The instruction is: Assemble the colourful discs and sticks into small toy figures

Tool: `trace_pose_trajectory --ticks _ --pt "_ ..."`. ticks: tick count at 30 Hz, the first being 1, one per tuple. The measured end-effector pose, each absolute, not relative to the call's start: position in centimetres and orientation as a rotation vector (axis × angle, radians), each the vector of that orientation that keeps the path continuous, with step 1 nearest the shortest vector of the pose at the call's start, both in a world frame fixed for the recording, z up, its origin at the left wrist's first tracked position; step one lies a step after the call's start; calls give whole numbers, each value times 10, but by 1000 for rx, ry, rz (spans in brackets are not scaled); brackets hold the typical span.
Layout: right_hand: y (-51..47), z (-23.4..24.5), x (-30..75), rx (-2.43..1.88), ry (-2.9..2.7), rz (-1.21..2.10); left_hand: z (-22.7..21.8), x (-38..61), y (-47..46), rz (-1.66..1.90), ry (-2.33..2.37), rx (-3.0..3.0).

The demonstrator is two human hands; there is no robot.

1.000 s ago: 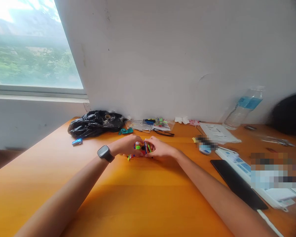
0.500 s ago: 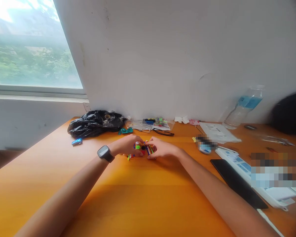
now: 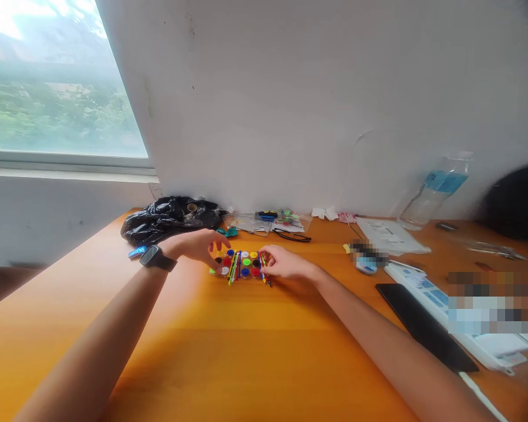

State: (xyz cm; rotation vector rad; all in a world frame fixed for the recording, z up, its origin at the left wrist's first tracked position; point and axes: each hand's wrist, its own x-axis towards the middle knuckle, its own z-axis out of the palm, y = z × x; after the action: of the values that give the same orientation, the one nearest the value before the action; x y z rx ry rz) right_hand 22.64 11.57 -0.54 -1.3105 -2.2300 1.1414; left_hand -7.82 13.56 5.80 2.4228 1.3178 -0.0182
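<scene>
Small round caps in several colours (image 3: 245,262) stand in rows on the table. A bundle of thin coloured sticks (image 3: 234,268) lies between two groups of caps, and more thin sticks (image 3: 263,268) line the right end. My left hand (image 3: 199,244), with a black watch (image 3: 157,258) on its wrist, is at the left group of caps. Its thumb and fingers are spread around that end; contact is unclear. My right hand (image 3: 284,262) has its thumb and fingers closed at the sticks on the right end, partly hiding them.
Behind lie a black plastic bag (image 3: 171,220), a teal wrapper (image 3: 229,232), clear bags of small parts (image 3: 286,220) and black glasses (image 3: 291,236). A blue packet (image 3: 137,252) is at left. To the right are a black slab (image 3: 425,322), a white case (image 3: 440,308) and a bottle (image 3: 435,190).
My left hand has moved left, from above the middle caps to the left end, uncovering the rows and the stick bundle. My right hand stays at the right-end sticks.
</scene>
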Motion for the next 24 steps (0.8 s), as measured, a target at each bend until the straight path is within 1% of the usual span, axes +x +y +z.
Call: trace_pose_trajectory --ticks 3,7,9,14,18,24 --pt "115 -5 224 -1326 -2262 1046 57 -78 133 -36 1346 2422" --pt "112 1 225 -1365 -2319 770 58 -78 132 -68 1407 2374" --pt "112 2 225 -1408 -2304 709 59 -82 132 -138 1453 2331" --pt "117 -9 224 -1424 -2244 835 55 -86 135 -316 1416 2219" --pt "120 -17 222 -1383 -2219 830 49 -78 136 -251 1379 2240" --pt "117 -16 219 -1346 -2191 897 48 -70 135 -193 1372 2272"
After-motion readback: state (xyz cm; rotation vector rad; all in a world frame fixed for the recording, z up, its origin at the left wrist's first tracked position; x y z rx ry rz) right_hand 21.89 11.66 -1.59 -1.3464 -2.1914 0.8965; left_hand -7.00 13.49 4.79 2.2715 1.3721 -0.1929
